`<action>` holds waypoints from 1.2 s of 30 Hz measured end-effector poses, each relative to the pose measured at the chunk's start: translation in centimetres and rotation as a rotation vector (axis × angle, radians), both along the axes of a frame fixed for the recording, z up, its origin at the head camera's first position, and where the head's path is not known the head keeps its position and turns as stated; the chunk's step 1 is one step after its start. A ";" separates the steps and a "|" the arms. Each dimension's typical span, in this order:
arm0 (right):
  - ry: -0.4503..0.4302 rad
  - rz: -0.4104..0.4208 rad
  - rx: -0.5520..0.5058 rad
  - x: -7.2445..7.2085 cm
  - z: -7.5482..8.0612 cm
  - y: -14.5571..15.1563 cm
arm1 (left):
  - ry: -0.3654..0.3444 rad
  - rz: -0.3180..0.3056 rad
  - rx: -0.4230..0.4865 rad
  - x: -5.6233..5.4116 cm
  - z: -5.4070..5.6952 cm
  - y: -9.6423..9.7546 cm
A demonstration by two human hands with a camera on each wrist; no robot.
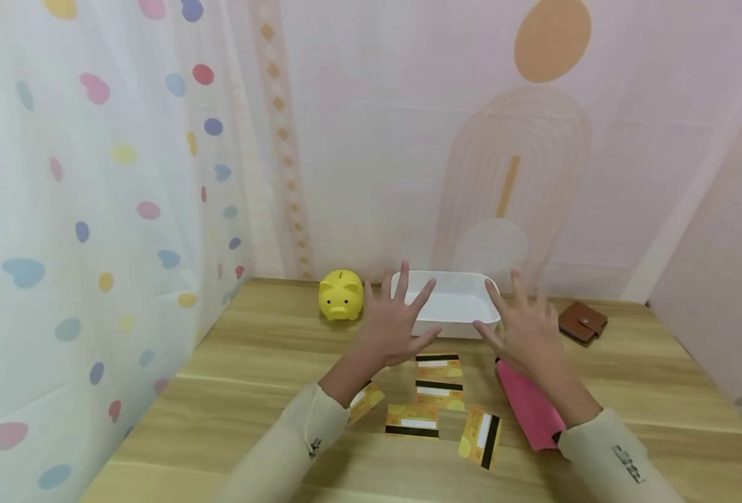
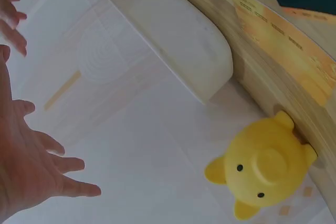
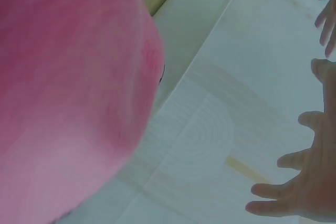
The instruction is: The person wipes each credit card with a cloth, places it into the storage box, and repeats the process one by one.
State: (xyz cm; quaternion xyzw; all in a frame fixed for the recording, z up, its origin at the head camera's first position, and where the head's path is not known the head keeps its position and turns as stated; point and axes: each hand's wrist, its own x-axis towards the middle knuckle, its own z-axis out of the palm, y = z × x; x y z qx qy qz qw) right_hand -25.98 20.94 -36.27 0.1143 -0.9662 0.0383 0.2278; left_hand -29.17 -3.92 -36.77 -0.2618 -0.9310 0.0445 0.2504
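Observation:
Both hands are held up over the table with fingers spread, holding nothing. In the head view the left hand hovers between the yellow piggy bank and the white plastic tray, overlapping the tray's left side. The right hand is in front of the tray's right end, above a pink pouch that its wrist partly covers. Several orange-yellow bank cards lie apart on the wood below, one partly behind the left wrist. The pink pouch fills much of the right wrist view.
A brown wallet with a snap strap lies at the right rear of the wooden table. Patterned curtains hang behind the table and along both sides, close behind the tray and piggy bank.

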 end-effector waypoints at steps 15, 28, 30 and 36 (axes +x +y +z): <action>-0.164 0.099 -0.160 3.3 -0.5 4.0 | -0.284 -0.129 0.242 0.8 -2.4 -6.8; -0.332 0.239 -0.334 5.3 -2.8 7.7 | -0.614 -0.067 0.324 -1.2 -4.8 -10.7; -0.358 0.269 -0.376 5.3 -3.3 8.1 | -0.675 -0.047 0.339 -1.6 -4.9 -10.9; -0.452 0.336 -0.515 5.3 -5.2 9.3 | -0.775 -0.002 0.334 -2.3 -5.3 -11.3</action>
